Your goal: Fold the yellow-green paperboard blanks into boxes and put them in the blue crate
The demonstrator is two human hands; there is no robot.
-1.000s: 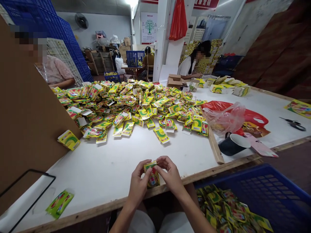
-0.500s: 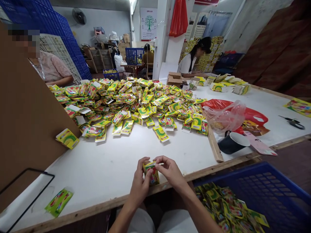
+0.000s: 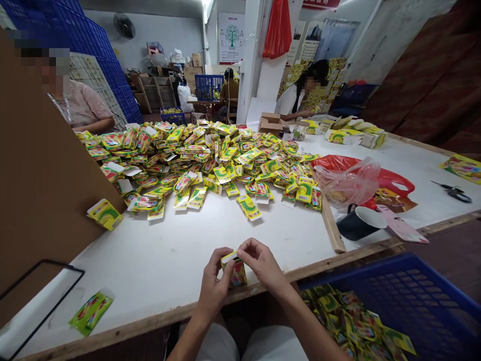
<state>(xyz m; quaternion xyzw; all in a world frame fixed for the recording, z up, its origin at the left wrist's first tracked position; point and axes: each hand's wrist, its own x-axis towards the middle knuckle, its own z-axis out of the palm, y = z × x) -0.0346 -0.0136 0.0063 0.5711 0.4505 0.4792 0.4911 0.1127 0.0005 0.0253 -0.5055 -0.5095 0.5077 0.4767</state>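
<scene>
A small yellow, green and red box stands near the table's front edge, its white top flap raised. My left hand grips it from the left side, thumb on the front face. The fingertips of my right hand pinch the flap at the box's top right. A large heap of similar boxes lies across the table behind. One single box lies between the heap and my hands. Whether anything is inside the held box cannot be seen.
Blue basket with packets, lower right. Wooden strip, dark mug, red bag and scissors at right. Cardboard, black wire frame and green packet at left. People sit across the table.
The held box's top flap has come up and shows white. My right fingers have shifted slightly left and up along it. A person across the table has raised their hands.
</scene>
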